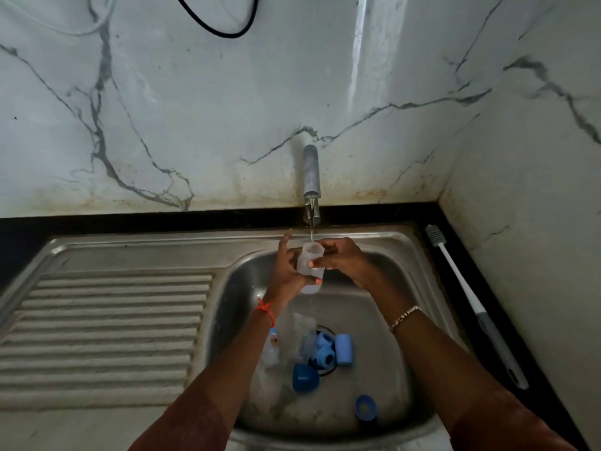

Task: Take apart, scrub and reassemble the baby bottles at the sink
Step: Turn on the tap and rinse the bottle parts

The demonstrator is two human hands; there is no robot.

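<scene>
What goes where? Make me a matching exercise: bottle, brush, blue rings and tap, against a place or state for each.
Things:
1 bottle
2 brush
3 blue rings
4 tap

Place or state:
a on the counter, at the right
b running
c held under the water
d in the basin

Pairs: 1-c, 2-a, 3-d, 4-b.

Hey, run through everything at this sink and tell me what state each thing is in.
Bottle: uncapped, upright, held under the stream.
Tap: running, water falling into the bottle.
Left hand: grips the bottle's side.
Right hand: grips the bottle near its rim.
Blue caps and rings: off, loose in the sink basin.
Bottle brush: lying unused on the counter.
</scene>
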